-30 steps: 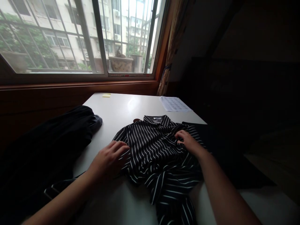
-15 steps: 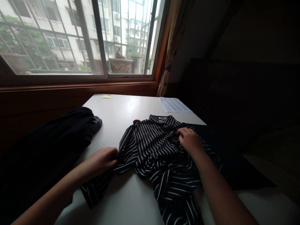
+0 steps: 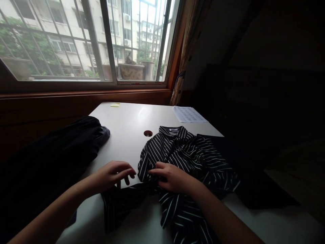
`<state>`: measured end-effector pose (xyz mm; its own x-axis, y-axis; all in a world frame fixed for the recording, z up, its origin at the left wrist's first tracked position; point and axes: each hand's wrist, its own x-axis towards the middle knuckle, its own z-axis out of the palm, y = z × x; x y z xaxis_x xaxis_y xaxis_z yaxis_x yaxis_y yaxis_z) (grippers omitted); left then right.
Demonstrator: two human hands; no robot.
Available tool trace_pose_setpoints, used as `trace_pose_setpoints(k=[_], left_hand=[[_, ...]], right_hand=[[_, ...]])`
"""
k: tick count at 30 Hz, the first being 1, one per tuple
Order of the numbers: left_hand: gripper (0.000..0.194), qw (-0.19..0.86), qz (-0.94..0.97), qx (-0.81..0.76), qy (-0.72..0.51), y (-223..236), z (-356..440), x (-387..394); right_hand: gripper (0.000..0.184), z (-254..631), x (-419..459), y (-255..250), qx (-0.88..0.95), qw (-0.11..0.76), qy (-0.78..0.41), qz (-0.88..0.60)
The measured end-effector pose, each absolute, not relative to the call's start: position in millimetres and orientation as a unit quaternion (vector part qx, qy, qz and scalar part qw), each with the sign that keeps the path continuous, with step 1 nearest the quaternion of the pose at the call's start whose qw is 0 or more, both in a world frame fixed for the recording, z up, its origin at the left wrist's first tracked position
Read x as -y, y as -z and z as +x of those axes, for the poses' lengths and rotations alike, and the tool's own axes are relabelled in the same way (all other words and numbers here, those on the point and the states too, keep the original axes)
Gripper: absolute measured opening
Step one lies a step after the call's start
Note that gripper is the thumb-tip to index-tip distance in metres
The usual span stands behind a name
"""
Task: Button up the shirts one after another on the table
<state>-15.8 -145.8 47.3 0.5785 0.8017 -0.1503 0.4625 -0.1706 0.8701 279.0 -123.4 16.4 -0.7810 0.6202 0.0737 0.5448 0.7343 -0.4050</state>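
Note:
A black shirt with white stripes [image 3: 182,154] lies rumpled on the white table [image 3: 132,117], its collar toward the window. One sleeve [image 3: 122,203] trails to the lower left, in shadow. My left hand [image 3: 118,174] hovers just left of the shirt, fingers apart and nothing in them. Over the shirt's left side, my right hand [image 3: 172,178] reaches across with fingers bent onto the cloth, gripping it near the sleeve. The fingertips partly disappear against the dark fabric.
Dark clothing [image 3: 58,162] is heaped on the left. More dark cloth [image 3: 259,183] lies on the right. At the back are a yellow sticky note [image 3: 115,105] and printed sheets [image 3: 190,114]. A round hole [image 3: 148,133] sits beside the collar, below the barred window [image 3: 83,40].
My right hand has moved left from the shirt's right chest to its left side. My left hand gripped the sleeve, then let go. The shirt's left side is drawn inward, uncovering the table hole.

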Motion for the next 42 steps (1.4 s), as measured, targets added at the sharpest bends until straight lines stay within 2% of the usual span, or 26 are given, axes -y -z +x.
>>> trace_pose_setpoints(k=[5, 10, 12, 14, 17, 20, 24, 26, 28, 30, 36, 39, 42], left_hand=[[0.042, 0.463, 0.761, -0.443, -0.099, -42.7, -26.5, 139.7], [0.047, 0.648, 0.658, -0.384, -0.004, -33.1, -21.9, 148.3], [0.047, 0.720, 0.617, -0.316, 0.016, -30.4, -15.1, 153.3], [0.045, 0.749, 0.614, -0.248, 0.008, -29.2, -6.3, 157.9], [0.034, 0.679, 0.682, -0.253, -0.096, -23.4, 6.4, 160.3], [0.026, 0.510, 0.755, -0.349, -0.221, -8.0, 12.9, 156.2], [0.032, 0.260, 0.838, -0.392, -0.277, 10.2, 14.3, 151.9], [0.037, 0.182, 0.859, -0.392, -0.276, 12.8, 15.7, 152.9], [0.036, 0.159, 0.864, -0.398, -0.263, 13.3, 18.5, 154.8], [0.030, 0.164, 0.863, -0.406, -0.253, 14.2, 22.0, 156.2], [0.021, 0.194, 0.840, -0.437, -0.256, 13.0, 24.4, 155.5], [0.016, 0.200, 0.806, -0.460, -0.312, 0.4, 14.8, 151.6], [0.011, 0.185, 0.758, -0.492, -0.385, -13.8, 1.1, 145.2]], right_hand=[[0.059, 285.5, 123.7, -19.8, 0.914, 0.062, -0.152, -0.371], [0.083, 283.4, 124.7, -21.0, 0.905, 0.064, -0.153, -0.393], [0.084, 283.2, 123.8, -20.0, 0.901, 0.068, -0.149, -0.401], [0.082, 283.7, 122.6, -18.0, 0.900, 0.071, -0.139, -0.406], [0.078, 285.2, 121.0, -14.7, 0.906, 0.075, -0.119, -0.399], [0.071, 285.6, 120.3, -12.8, 0.912, 0.098, -0.096, -0.386], [0.054, 283.0, 121.0, -12.1, 0.927, 0.175, -0.063, -0.327], [0.038, 281.0, 121.6, -11.4, 0.933, 0.209, -0.057, -0.289], [0.023, 279.3, 122.3, -10.9, 0.937, 0.226, -0.058, -0.260], [0.016, 278.7, 123.0, -11.7, 0.938, 0.238, -0.063, -0.243], [0.021, 284.8, 125.8, -21.6, 0.911, 0.326, -0.089, -0.237], [0.024, 289.2, 124.5, -23.1, 0.895, 0.363, -0.083, -0.246], [0.019, 291.1, 120.3, -19.9, 0.889, 0.366, -0.076, -0.263]])
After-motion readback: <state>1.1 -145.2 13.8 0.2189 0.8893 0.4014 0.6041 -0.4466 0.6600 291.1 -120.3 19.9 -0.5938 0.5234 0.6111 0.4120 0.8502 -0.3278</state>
